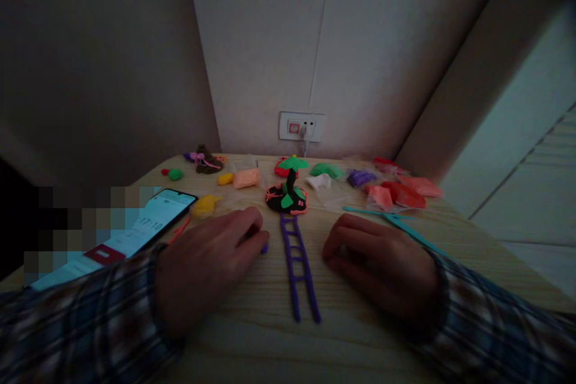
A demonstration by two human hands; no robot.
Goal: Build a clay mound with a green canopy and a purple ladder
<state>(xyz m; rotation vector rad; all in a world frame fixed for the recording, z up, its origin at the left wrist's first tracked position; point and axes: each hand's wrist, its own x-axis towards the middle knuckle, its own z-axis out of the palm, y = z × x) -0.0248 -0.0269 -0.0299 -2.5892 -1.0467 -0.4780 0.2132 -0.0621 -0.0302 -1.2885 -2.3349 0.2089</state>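
A purple clay ladder (294,259) lies flat on the wooden table between my hands. Its far end touches the black clay base of a small model (278,199) with a dark trunk and a green top. Left of the ladder, my left hand (216,258) is closed, and a small bit of purple clay (264,248) shows at its fingertips. On the ladder's other side rests my right hand (382,258), fingers curled and pressed together; whatever they may hold is hidden. The ladder has several rungs in its upper part, while its near end has two bare rails.
A lit phone (153,222) lies to the left beside yellow clay (206,205). Bags of red clay (402,194), purple clay (360,177) and green clay (327,170) sit at the back right. A turquoise tool (407,228) lies near my right wrist. Brown clay (209,161) stands at the back left.
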